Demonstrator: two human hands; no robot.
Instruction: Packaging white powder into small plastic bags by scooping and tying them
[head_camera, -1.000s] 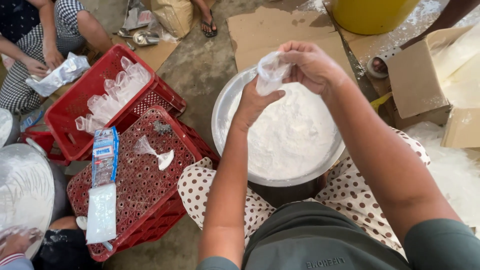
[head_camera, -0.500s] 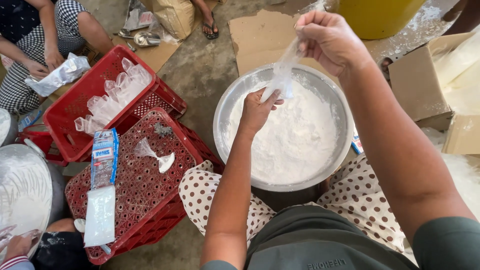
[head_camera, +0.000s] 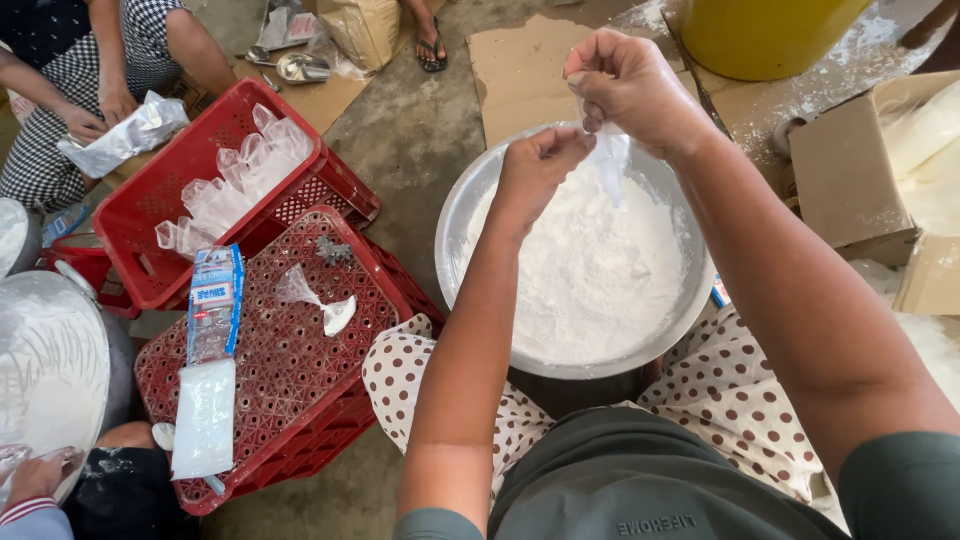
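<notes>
Since 0.5 s ago both hands have come closer together: left hand (head_camera: 540, 165) has risen off the powder & now sits just beside right hand (head_camera: 628, 88), w/ the small clear plastic bag (head_camera: 610, 158) hanging betw. them over the far part of the metal bowl (head_camera: 455, 215). Right hand is closed tight, fingers pinched on the bag's top; left hand is curled nearly closed, thumb & fingertips meeting at the bag's side, though can't tell how firmly it grips. Bag looks to have a bit of white powder in it, lower end dangling just above the white flour (head_camera: 590, 270) that fills the bowl. Bowl rests betw. the person's knees on a polka-dot cloth (head_camera: 745, 400). To the left, an upturned red crate (head_camera: 290, 370) carries one filled twisted bag (head_camera: 315, 300), a long packet of empty bags (head_camera: 212, 305) & a flat white-filled pouch (head_camera: 203, 420). Behind it a 2nd red crate (head_camera: 170, 190) holds a pile of filled clear bags (head_camera: 235, 175). Far left, another person's hands (head_camera: 95, 115) hold a clear packet (head_camera: 125, 135). Cardboard boxes (head_camera: 850, 175) sit at right, yellow tub (head_camera: 765, 35) at top, well apart from the bowl.
</notes>
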